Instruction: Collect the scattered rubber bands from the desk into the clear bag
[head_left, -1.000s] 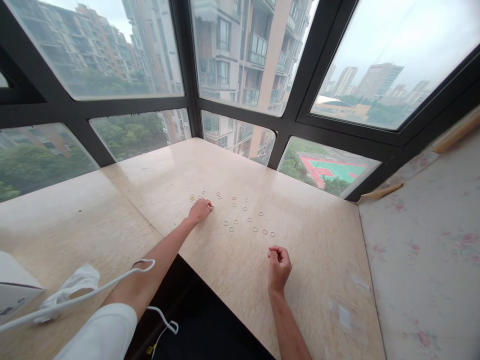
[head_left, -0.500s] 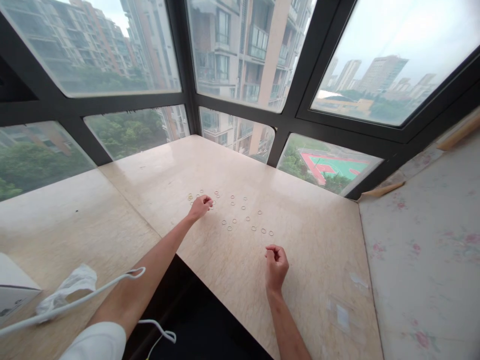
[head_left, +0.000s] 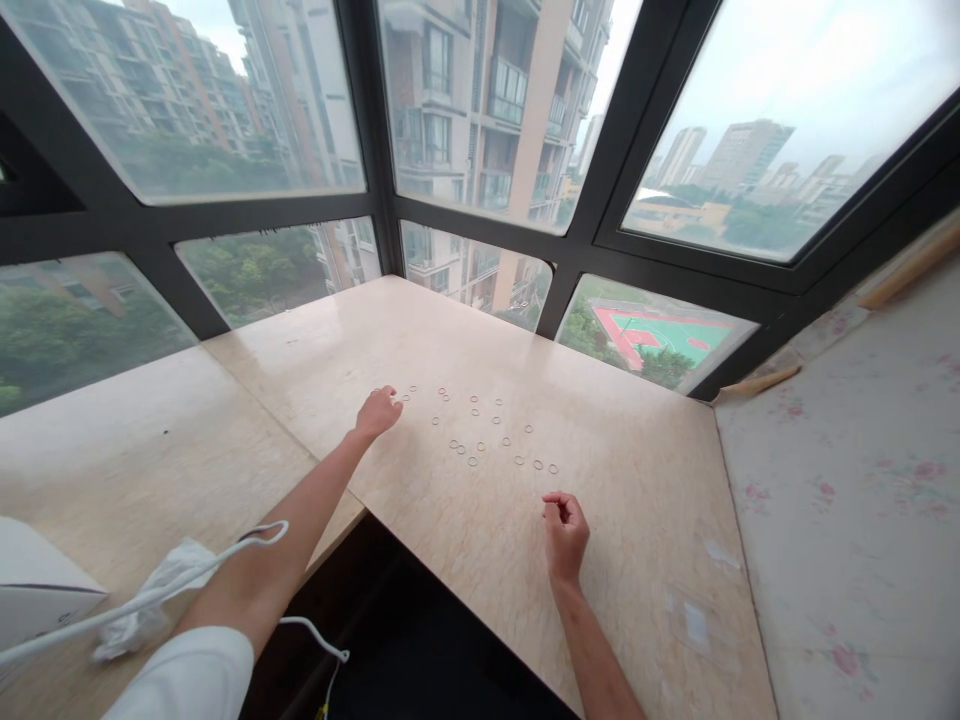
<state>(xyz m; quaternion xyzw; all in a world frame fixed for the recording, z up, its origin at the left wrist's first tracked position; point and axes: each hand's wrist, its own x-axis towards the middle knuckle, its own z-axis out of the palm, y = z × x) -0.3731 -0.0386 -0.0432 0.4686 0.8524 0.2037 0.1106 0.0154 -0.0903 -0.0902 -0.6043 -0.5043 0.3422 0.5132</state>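
1. The left hand [head_left: 377, 411] has slid left across the tabletop [head_left: 637, 500] since half a second ago, away from the middle of the small rings [head_left: 487, 436]; the right hand [head_left: 565, 530] has barely moved.
2. Roughly fifteen rings lie scattered on the tabletop, between and beyond the hands.
3. Left hand: loosely curled, palm down at the rings' left edge; whether it holds one is unclear. Right hand: clenched in a loose fist, contents hidden.

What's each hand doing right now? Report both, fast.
Left hand: curled down on the tabletop at the small rings; its grip cannot be told.
Right hand: loose fist, contents cannot be told.
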